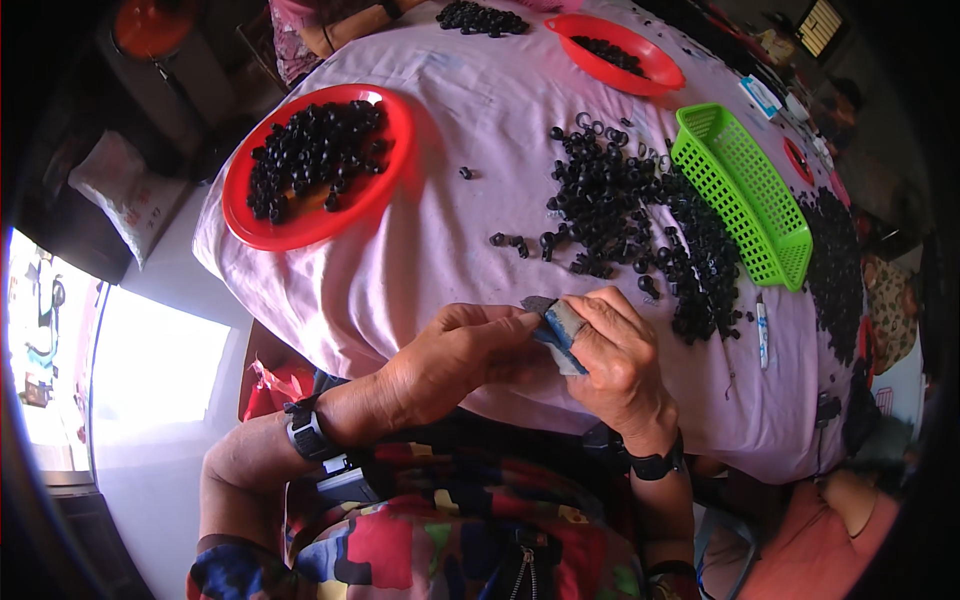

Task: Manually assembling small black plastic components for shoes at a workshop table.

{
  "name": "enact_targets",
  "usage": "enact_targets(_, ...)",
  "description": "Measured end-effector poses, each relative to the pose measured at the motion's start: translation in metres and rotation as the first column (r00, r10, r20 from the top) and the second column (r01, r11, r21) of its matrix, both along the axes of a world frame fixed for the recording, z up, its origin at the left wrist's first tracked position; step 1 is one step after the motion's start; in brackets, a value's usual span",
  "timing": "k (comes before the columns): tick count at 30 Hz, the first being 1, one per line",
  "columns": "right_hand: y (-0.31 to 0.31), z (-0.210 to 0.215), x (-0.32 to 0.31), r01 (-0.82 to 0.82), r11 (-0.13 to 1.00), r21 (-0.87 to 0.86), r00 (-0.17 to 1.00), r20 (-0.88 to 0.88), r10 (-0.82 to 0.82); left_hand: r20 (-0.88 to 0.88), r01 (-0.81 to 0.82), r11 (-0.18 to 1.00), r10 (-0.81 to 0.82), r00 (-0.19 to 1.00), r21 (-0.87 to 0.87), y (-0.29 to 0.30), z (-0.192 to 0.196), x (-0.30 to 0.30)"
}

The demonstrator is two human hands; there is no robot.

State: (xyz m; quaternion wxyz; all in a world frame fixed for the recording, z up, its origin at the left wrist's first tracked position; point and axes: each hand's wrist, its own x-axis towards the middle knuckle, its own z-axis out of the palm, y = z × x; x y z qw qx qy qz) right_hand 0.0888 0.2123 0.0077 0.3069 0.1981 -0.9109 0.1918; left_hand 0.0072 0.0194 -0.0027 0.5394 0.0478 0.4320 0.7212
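My left hand [458, 357] is closed, its thumb stretched toward my right hand. Its fingertips are hidden, so what they pinch cannot be made out. My right hand [622, 362] is closed around a worn grey-blue cloth wrap [567, 325] at its thumb and forefinger. A dark, flat-looking tip [538, 304] pokes out between the hands; its kind is unclear. Beyond them, a loose heap of small black rubber-like caps [605, 200] lies on the pale pink cloth [470, 250]. A denser spread of smaller black pieces [703, 270] adjoins it on the right.
A red plate [400, 165] of black caps stands at the left, and a red bowl [660, 70] at the back. A green basket [745, 190] and a marker pen [762, 330] lie to the right. Other people sit at the far left [345, 32] and near right [815, 550].
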Motion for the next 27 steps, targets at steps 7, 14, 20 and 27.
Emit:
enact_targets(7,0.000,0.004,0.002,-0.016,0.999,0.032,1.000,-0.025,0.017,-0.050,0.001,1.000,-0.001,0.999,-0.019,0.001,0.006,0.004)
enact_targets(14,-0.001,0.013,0.001,0.000,0.991,-0.134,1.000,-0.014,-0.002,-0.053,0.061,0.998,-0.061,0.997,-0.005,0.000,0.014,-0.006)
enact_targets(20,0.002,0.016,0.003,-0.030,0.970,-0.240,0.992,0.110,0.058,-0.070,0.080,0.996,-0.083,0.994,-0.049,-0.002,0.010,-0.015)
enact_targets(27,0.005,0.011,0.003,-0.007,0.960,-0.281,0.993,0.112,0.040,-0.261,0.084,0.988,-0.115,0.959,-0.127,0.004,0.009,-0.019)
